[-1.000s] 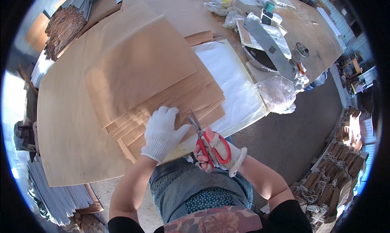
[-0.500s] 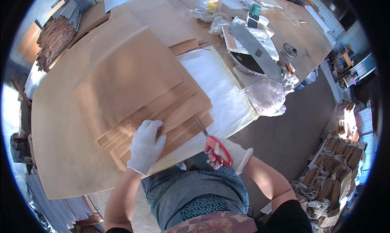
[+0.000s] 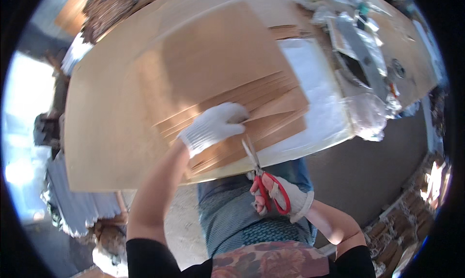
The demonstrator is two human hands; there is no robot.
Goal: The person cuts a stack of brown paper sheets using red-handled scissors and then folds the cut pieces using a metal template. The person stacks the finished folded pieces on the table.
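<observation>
My left hand (image 3: 213, 127), in a white knitted glove, is over the near part of a fanned stack of brown paper sheets (image 3: 213, 60). Its thumb and fingers close around the edge of one sheet, which looks slightly lifted. A pair of red-handled scissors (image 3: 253, 154) is in my right hand (image 3: 283, 193), whose glove leaves the fingertips bare. The scissors' blades are parted a little and point away from me, tips near the stack's front edge, just below my left thumb. Whether they touch paper, I cannot tell. Under the stack's right side lies a white sheet (image 3: 319, 84).
The wooden table (image 3: 104, 113) ends just in front of my body. On its right side are a round container (image 3: 353, 69) with a long grey strip across it, a clear plastic bag (image 3: 365, 115) and a jar (image 3: 398, 68). Bundled brown material (image 3: 402, 220) stands at lower right.
My view has turned, so the table appears farther left-tilted and higher. My left hand has moved farther over the stack and closed on a sheet edge. The scissors' blades have parted.
</observation>
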